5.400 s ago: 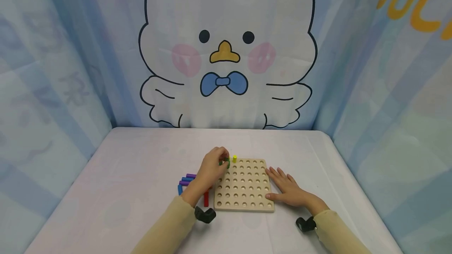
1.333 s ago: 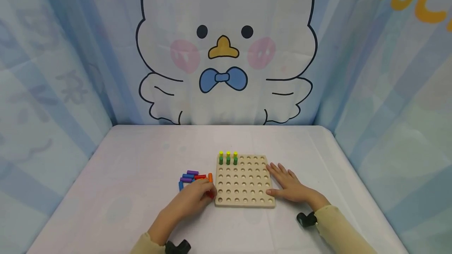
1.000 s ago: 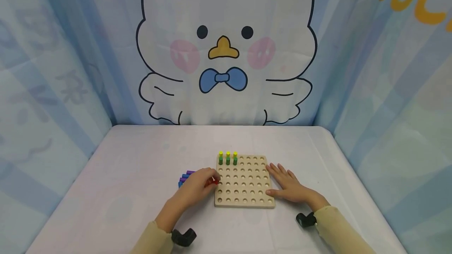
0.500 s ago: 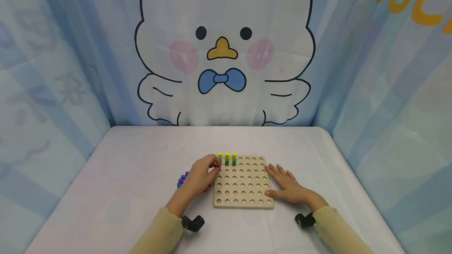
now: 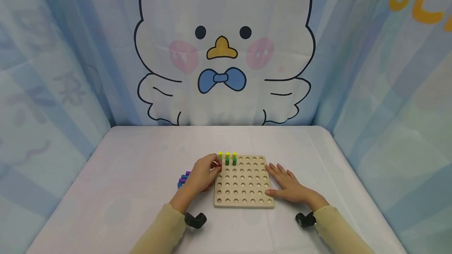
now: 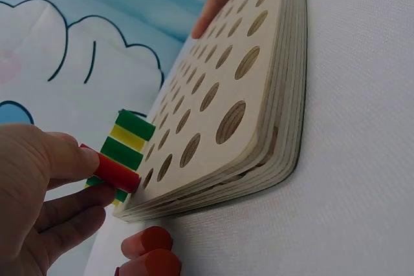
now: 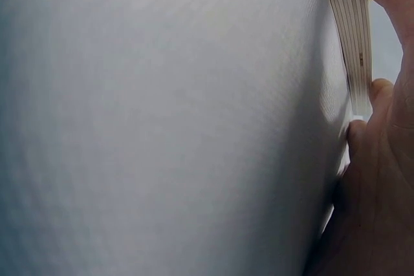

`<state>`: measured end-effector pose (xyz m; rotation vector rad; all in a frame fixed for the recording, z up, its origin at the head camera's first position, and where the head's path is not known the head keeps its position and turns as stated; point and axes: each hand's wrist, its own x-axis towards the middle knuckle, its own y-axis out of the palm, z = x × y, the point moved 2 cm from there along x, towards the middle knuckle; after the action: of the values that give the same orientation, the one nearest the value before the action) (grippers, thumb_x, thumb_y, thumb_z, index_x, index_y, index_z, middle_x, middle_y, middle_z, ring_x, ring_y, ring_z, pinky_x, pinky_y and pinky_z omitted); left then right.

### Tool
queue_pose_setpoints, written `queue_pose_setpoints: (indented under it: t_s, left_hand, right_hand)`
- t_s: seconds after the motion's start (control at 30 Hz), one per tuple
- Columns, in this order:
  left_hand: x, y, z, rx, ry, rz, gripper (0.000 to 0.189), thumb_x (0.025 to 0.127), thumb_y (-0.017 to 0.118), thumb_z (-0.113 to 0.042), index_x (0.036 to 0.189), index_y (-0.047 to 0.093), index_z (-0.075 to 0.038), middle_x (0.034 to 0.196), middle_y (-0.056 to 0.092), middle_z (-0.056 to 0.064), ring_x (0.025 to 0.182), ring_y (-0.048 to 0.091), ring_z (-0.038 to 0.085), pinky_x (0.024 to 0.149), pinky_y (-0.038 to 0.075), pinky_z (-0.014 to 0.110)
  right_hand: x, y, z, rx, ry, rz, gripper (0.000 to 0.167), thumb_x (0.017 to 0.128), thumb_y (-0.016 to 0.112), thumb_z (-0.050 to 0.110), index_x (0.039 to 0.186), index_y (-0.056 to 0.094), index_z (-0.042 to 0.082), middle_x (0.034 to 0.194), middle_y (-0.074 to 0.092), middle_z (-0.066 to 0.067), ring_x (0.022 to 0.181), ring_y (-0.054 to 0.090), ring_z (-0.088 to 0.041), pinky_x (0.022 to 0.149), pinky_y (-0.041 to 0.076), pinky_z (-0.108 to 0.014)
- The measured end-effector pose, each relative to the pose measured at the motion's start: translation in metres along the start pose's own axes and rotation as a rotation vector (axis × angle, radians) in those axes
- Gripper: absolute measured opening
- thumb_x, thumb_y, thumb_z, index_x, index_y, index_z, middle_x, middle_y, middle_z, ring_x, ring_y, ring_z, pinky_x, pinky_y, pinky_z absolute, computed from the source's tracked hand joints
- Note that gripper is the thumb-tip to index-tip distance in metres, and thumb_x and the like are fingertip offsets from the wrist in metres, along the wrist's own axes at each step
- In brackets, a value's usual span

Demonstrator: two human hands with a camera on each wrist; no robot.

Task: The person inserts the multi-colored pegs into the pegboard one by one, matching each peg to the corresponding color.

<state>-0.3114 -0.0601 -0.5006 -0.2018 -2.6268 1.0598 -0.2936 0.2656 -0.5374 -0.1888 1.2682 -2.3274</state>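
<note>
My left hand (image 5: 204, 172) pinches a red peg (image 6: 118, 174) between thumb and fingers. The peg's lower end meets a hole at the left edge of the wooden pegboard (image 5: 244, 204), in the row in front of the green pegs; how deep it sits I cannot tell. Three yellow pegs (image 5: 227, 154) stand in the back row, and green pegs (image 5: 234, 162) stand in the row before them. Part of the leftmost pair is hidden by my left fingers in the head view. My right hand (image 5: 290, 186) lies spread along the board's right side, fingertips and thumb touching its edge.
Blue and purple pegs (image 5: 183, 180) lie on the table left of the board, partly behind my left hand. Red-orange pegs (image 6: 152, 256) lie close to the board's edge in the left wrist view. A printed curtain (image 5: 226, 105) rises behind the white-covered table (image 5: 141, 160).
After the green pegs were set in, my left hand picked up a red peg from the pile and carried it up to the board's left column. My right hand has stayed in place.
</note>
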Motion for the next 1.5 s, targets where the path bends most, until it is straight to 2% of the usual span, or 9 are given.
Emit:
queue_pose_setpoints:
  t_s: [0.27, 0.5, 0.6, 0.87, 1.0, 1.13, 1.3, 1.4, 1.5]
  left_hand:
    - [0.003, 0.004, 0.005, -0.035, -0.018, -0.013, 0.012, 0.097, 0.070, -0.006, 0.100, 0.064, -0.016, 0.103, 0.070, -0.002, 0.098, 0.067, 0.015, 0.090, 0.057, 0.039]
    - [0.002, 0.006, 0.009, -0.009, -0.036, 0.010, 0.011, 0.097, 0.070, -0.006, 0.100, 0.065, -0.016, 0.104, 0.070, -0.001, 0.098, 0.066, 0.015, 0.091, 0.057, 0.039]
    - [0.001, 0.006, 0.010, 0.022, -0.041, 0.015, 0.013, 0.096, 0.070, -0.005, 0.100, 0.065, -0.017, 0.104, 0.069, -0.002, 0.098, 0.065, 0.016, 0.091, 0.057, 0.039]
    - [-0.002, -0.005, 0.012, 0.121, -0.104, -0.047, 0.018, 0.090, 0.072, -0.002, 0.099, 0.067, -0.017, 0.101, 0.070, 0.000, 0.089, 0.062, 0.017, 0.082, 0.054, 0.037]
    - [-0.004, -0.011, 0.016, 0.162, -0.130, -0.034, 0.020, 0.088, 0.070, 0.002, 0.098, 0.068, -0.015, 0.098, 0.069, 0.001, 0.084, 0.059, 0.018, 0.078, 0.053, 0.038]
    - [-0.006, -0.016, 0.020, 0.270, -0.124, 0.001, 0.026, 0.083, 0.067, 0.006, 0.097, 0.070, -0.016, 0.097, 0.069, 0.001, 0.082, 0.057, 0.019, 0.081, 0.053, 0.039]
    - [-0.010, -0.020, 0.026, 0.409, -0.110, 0.035, 0.026, 0.081, 0.070, 0.004, 0.097, 0.070, -0.015, 0.096, 0.069, 0.002, 0.088, 0.059, 0.024, 0.089, 0.050, 0.046]
    - [-0.014, -0.021, 0.029, 0.449, -0.117, 0.036, 0.022, 0.083, 0.071, 0.000, 0.098, 0.071, -0.015, 0.095, 0.070, 0.002, 0.092, 0.061, 0.025, 0.091, 0.050, 0.047]
    - [-0.017, -0.022, 0.031, 0.442, -0.132, 0.034, 0.017, 0.085, 0.071, -0.003, 0.098, 0.072, -0.015, 0.093, 0.071, 0.001, 0.091, 0.062, 0.024, 0.092, 0.049, 0.047]
  right_hand:
    - [0.002, 0.000, -0.001, -0.022, 0.029, 0.010, 0.099, 0.093, 0.065, 0.061, 0.166, 0.019, 0.013, 0.173, 0.011, -0.016, 0.159, -0.002, -0.043, 0.122, -0.004, -0.065]
    - [0.001, -0.001, 0.003, -0.001, 0.006, 0.017, 0.097, 0.094, 0.067, 0.055, 0.165, 0.020, 0.010, 0.171, 0.012, -0.023, 0.157, -0.002, -0.048, 0.120, -0.004, -0.069]
    - [0.000, -0.001, 0.005, -0.002, 0.007, 0.024, 0.097, 0.094, 0.067, 0.056, 0.165, 0.020, 0.009, 0.171, 0.012, -0.023, 0.157, -0.002, -0.049, 0.120, -0.004, -0.069]
    - [0.001, 0.001, 0.000, -0.003, -0.010, 0.000, 0.096, 0.094, 0.066, 0.056, 0.165, 0.021, 0.010, 0.171, 0.014, -0.023, 0.157, -0.001, -0.048, 0.119, -0.003, -0.070]
    - [0.004, 0.003, -0.004, -0.016, 0.006, -0.003, 0.099, 0.093, 0.066, 0.060, 0.165, 0.020, 0.012, 0.172, 0.013, -0.018, 0.159, -0.001, -0.044, 0.121, -0.003, -0.067]
    - [0.006, 0.005, -0.007, -0.022, 0.024, 0.000, 0.098, 0.093, 0.066, 0.059, 0.165, 0.020, 0.012, 0.173, 0.013, -0.016, 0.159, -0.001, -0.043, 0.122, -0.004, -0.066]
    - [0.004, 0.004, -0.003, -0.020, 0.036, 0.008, 0.098, 0.093, 0.065, 0.060, 0.165, 0.020, 0.012, 0.173, 0.012, -0.016, 0.159, -0.002, -0.043, 0.122, -0.004, -0.065]
    - [0.003, 0.002, 0.000, -0.004, 0.026, 0.011, 0.098, 0.093, 0.066, 0.059, 0.165, 0.020, 0.011, 0.172, 0.012, -0.020, 0.158, -0.002, -0.046, 0.121, -0.005, -0.067]
    - [0.003, 0.001, 0.000, -0.013, 0.027, 0.012, 0.099, 0.093, 0.066, 0.060, 0.166, 0.019, 0.013, 0.173, 0.012, -0.019, 0.159, -0.002, -0.045, 0.121, -0.005, -0.067]
